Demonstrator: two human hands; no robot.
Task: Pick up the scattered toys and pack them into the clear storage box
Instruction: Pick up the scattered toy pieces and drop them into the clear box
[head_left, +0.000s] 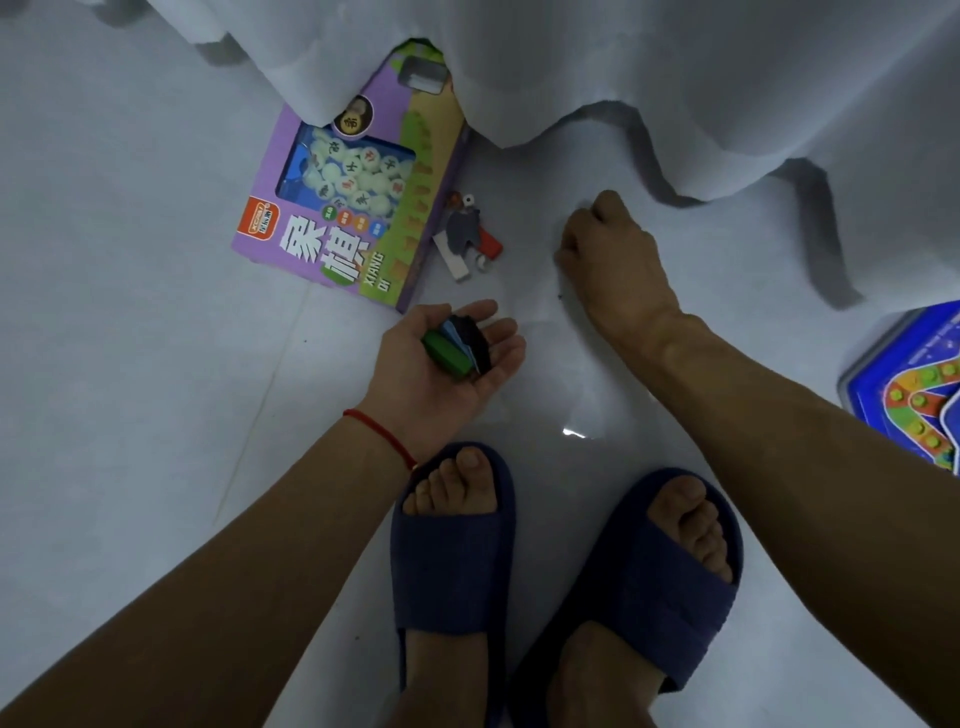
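A flat purple cardboard game box (353, 192) lies on the glossy pale floor (130, 312), its top tucked under the hem of a white curtain (675, 78); a clear window shows round white pieces with printed characters. Just right of it sits a little heap of hard toy bits (467, 239), grey, white and red. Below them the left hand (447, 358) is palm up, fingers gently cupped, cradling several small blocks (457, 345) (one glossy green, others blue and black), a red string (382, 431) round the wrist. Right of the heap, the right hand (608, 249) is knuckles up on the floor, fingers curled under; whether it holds anything cannot be told. Navy ribbed slippers (452, 545) stand below. A blue board (914, 384) lies at the right edge.
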